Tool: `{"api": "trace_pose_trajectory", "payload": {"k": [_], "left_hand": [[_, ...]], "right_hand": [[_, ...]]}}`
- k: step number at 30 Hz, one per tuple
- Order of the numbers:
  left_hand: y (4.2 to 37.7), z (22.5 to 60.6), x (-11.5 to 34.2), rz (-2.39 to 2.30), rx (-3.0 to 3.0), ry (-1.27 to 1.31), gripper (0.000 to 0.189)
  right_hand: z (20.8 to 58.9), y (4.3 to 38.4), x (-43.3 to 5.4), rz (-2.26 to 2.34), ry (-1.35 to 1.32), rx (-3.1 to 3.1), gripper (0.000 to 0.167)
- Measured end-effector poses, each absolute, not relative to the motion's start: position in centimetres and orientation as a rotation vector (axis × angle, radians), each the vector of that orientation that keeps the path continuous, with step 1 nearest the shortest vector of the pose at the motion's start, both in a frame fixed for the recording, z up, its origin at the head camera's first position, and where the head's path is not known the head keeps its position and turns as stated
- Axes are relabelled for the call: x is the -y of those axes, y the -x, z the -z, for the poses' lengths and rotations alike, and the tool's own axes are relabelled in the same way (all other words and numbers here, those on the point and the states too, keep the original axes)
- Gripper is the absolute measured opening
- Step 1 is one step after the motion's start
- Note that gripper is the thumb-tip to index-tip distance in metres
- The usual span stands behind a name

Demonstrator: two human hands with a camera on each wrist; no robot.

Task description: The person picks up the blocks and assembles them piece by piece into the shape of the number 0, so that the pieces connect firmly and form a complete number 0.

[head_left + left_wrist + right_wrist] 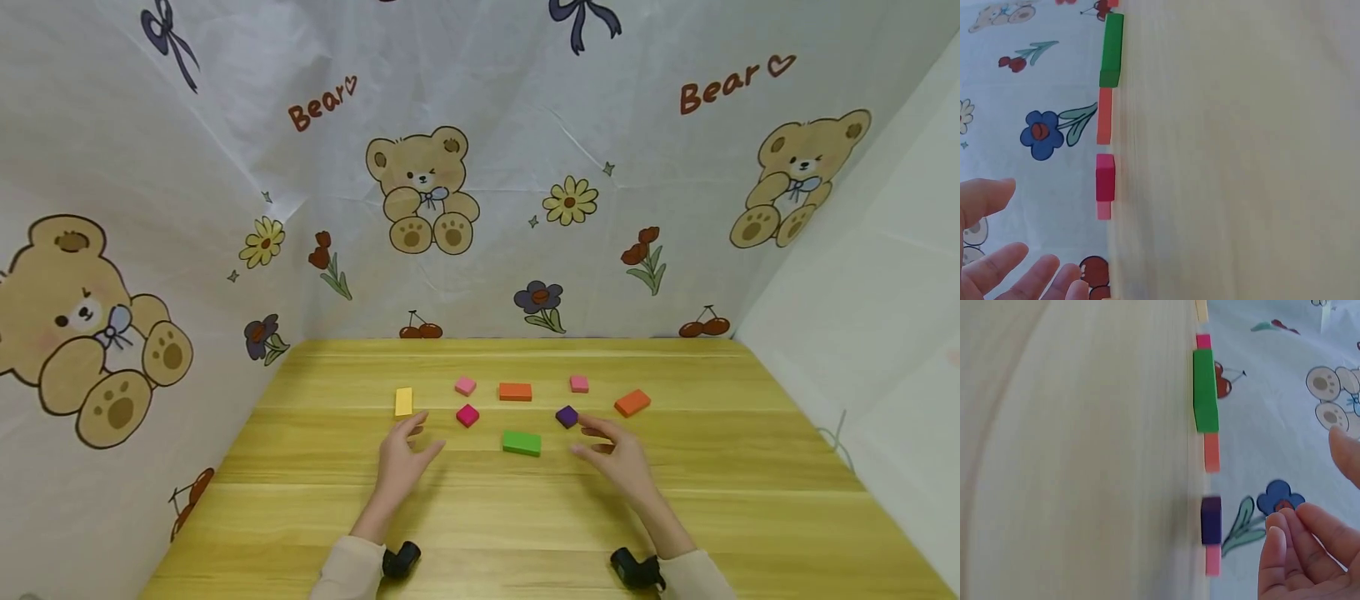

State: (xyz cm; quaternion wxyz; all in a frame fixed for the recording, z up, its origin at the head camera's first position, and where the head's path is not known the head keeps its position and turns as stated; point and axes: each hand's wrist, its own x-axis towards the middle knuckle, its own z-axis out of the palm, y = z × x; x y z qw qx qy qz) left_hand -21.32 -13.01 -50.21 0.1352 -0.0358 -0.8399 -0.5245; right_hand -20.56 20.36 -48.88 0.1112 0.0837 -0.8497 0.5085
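My left hand [401, 454] hovers over the table with thumb and fingers apart, holding nothing. Just beyond its fingertips lies a yellow block [403, 402]. My right hand [618, 457] is likewise spread and holds nothing; its fingertips come close to a purple block [567, 417]. Between the hands lies a green block [521, 443]. Farther back are a magenta block [467, 415], a pink block [465, 386], an orange block [515, 392] and a second pink block [579, 383]. Another orange block [632, 403] lies beyond the right hand. Both wrist views show the hands' fingers loosely extended.
The blocks lie on a wood-grain table [510, 533]. A white sheet [495, 275] printed with bears and flowers hangs behind and at the left. A pale wall [892, 292] stands at the right, with a thin cable [840, 442] near the table's right edge.
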Motion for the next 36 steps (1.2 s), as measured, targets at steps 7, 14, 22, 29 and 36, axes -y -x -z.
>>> {"api": "trace_pose_trajectory", "payload": {"k": [7,14,22,29,36], "left_hand": [[23.6,50.7,11.2,1.715,2.395,0.003,0.052],[25.3,51.8,9.8,1.764,2.383,-0.065,0.051],[26.2,53.1,8.8,1.690,2.362,-0.078,0.049],[26.4,53.3,8.2,1.584,2.377,-0.106,0.046],[26.6,53.5,7.8,1.482,2.394,-0.148,0.043]], "right_hand": [[49.6,22.3,-17.4,-1.718,-0.165,2.514,0.051],[50.4,22.7,-15.7,-1.778,-0.114,2.493,0.048],[51.5,23.1,-15.1,-1.776,-0.049,2.507,0.048],[51.8,23.1,-15.3,-1.725,-0.078,2.512,0.047],[51.9,23.1,-15.3,-1.703,-0.099,2.522,0.045]]}}
